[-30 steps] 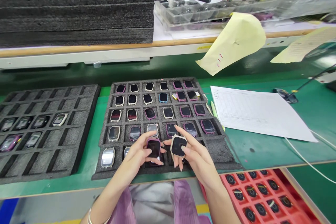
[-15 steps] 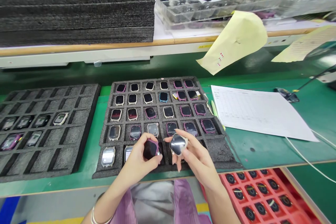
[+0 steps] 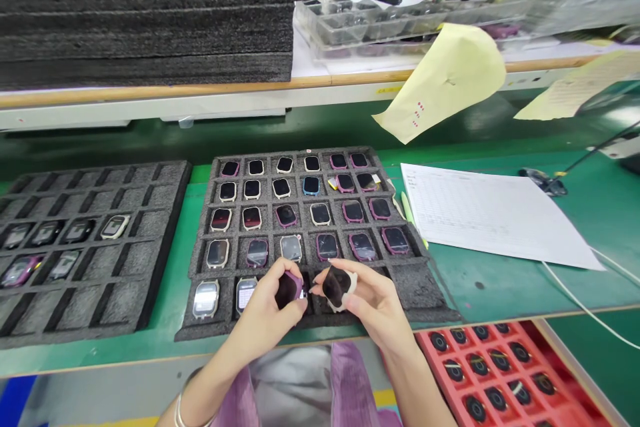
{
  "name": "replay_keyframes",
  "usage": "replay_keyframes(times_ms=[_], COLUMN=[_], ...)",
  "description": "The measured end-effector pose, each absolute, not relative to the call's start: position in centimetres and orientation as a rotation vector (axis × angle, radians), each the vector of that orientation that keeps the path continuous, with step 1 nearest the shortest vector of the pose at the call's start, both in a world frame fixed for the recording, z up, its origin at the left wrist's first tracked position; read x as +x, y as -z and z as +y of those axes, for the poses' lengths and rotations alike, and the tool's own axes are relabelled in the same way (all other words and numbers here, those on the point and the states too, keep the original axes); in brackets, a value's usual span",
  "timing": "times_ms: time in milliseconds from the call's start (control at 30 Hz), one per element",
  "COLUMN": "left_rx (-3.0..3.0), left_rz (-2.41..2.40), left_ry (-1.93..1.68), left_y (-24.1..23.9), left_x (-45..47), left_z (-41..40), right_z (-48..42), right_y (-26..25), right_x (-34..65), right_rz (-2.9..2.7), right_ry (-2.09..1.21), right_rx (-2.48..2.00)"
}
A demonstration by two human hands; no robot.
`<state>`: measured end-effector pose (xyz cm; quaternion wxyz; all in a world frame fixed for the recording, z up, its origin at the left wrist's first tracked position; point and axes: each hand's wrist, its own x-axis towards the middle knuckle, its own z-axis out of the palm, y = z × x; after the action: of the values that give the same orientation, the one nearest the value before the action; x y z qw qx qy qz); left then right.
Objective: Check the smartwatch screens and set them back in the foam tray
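Note:
My left hand [image 3: 278, 300] is closed around a purple-framed smartwatch [image 3: 288, 290], its dark screen tilted up. In my right hand [image 3: 373, 297] a white-framed smartwatch [image 3: 337, 285] is gripped between thumb and fingers, dark face toward me. The two watches are apart, both above the near row of a black foam tray [image 3: 415, 283]. Many watch bodies with purple, cream and blue frames fill the tray's compartments. A watch with a lit screen [image 3: 247, 293] lies just left of my left hand, and a silver one [image 3: 206, 299] sits in the near left corner.
A second foam tray [image 3: 127, 260] with several watches lies at left. Printed sheets [image 3: 500, 217] and a green pen [image 3: 407, 208] are at right. A red tray [image 3: 463, 387] of round dark parts stands below the bench edge. Stacked black foam [image 3: 150, 13] and clear trays [image 3: 350, 30] occupy the shelf.
The white-framed watch in my right hand has turned slightly and dropped a little; its bright screen reflection is gone. My left hand keeps its hold, with the purple watch tilted slightly differently.

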<state>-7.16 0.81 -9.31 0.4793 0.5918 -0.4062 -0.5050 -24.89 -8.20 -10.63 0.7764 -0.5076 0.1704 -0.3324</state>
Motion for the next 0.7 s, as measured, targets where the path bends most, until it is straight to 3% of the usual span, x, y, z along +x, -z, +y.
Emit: replay_keyframes(times_ms=[700], left_rx=[1.429], left_rz=[-1.018], left_ry=[1.196], left_y=[8.77], left_x=[-7.74], left_z=[0.5], right_z=[-7.8], right_y=[10.39], right_x=[-24.28], right_rz=[0.39], right_ry=[0.781], right_rx=[-1.025])
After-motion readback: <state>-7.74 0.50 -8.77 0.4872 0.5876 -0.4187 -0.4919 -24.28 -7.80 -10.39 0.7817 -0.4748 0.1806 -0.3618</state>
